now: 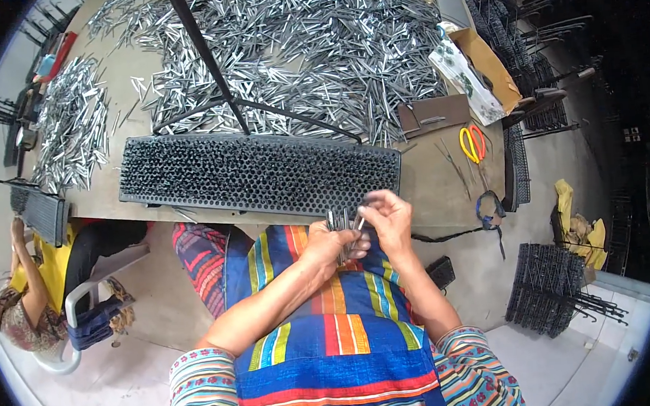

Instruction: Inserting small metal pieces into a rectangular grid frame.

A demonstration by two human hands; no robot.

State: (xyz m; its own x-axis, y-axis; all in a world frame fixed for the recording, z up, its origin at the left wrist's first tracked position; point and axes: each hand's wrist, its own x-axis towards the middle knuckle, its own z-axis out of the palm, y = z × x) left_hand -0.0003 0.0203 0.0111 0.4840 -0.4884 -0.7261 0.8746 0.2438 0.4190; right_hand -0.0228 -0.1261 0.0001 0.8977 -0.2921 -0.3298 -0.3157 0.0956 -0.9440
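Striped apron (334, 344) fronts a tan table (436, 189) heaped with silvery strips (365, 70) above pale flooring (150, 392).

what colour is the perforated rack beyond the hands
The rack is black, best in head view.

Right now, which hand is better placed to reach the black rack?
Likely the right hand: it appears nearer the black rack, while the left hand holds a bunch of metal pieces.

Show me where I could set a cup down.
Probably the bare tabletop right of the black rack, in front of the brown block, or the mostly bare strip between the small pile of silvery sticks and the large pile. The large pile crowds the back; the rack fills the front middle.
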